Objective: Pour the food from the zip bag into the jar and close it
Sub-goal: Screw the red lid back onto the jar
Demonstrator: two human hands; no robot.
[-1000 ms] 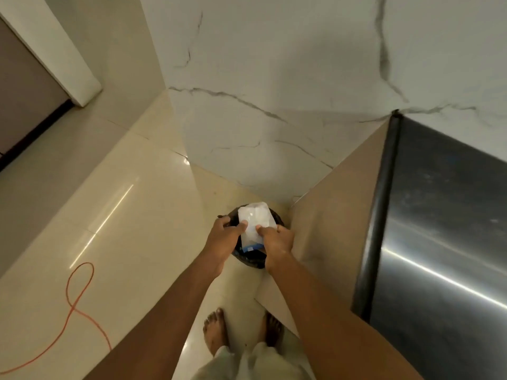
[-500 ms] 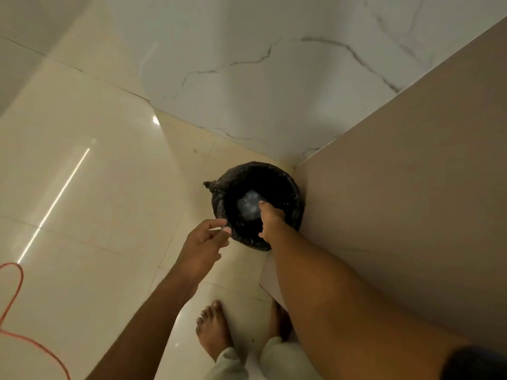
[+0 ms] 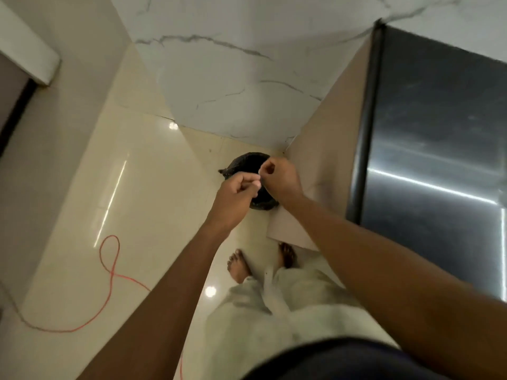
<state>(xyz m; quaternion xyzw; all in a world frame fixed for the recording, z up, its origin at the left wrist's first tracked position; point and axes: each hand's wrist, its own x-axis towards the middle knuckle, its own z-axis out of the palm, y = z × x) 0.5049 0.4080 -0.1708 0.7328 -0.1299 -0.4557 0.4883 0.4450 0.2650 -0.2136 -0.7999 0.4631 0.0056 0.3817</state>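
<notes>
Both hands (image 3: 258, 185) hide most of the black bin (image 3: 241, 163)

You have no readable text, label, brand, number or sign anywhere in this frame: the veined white marble wall (image 3: 247, 78) at upper centre and the dark steel panel (image 3: 439, 160) at right carry no lettering you could read.

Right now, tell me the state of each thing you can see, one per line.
Left hand: loosely curled above the bin, fingertips meeting the right hand's; holding nothing I can make out.
Right hand: curled the same way, over the bin.
Bin: on the floor in the corner, black liner, lidless, contents hidden by the hands.
Orange cord: lying looped on the floor.
</notes>
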